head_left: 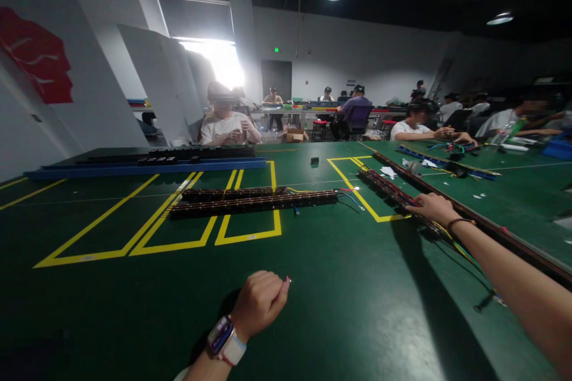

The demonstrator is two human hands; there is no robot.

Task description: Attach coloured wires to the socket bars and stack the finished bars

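Observation:
My left hand (263, 302), with a watch on its wrist, is closed above the green table near the front. A tiny red and shiny spot shows at the thumb tip; I cannot make out what it is. On the right, my right hand (433, 209) closes its fingers over the near part of a long dark rail with copper-coloured lines (385, 187). Yellow, green and blue wires (467, 257) trail from that end toward me. Two similar dark rails (254, 202) lie side by side at mid-table, with coloured wires (351, 193) at their right end.
Yellow tape rectangles (174, 245) mark the green table (322, 321). Blue and black channels (147, 169) lie at the back left. A longer dark rail (491, 224) runs along the right. White scraps (388, 172) and a small black block (314, 161) lie further back. Co-workers (227, 122) sit across.

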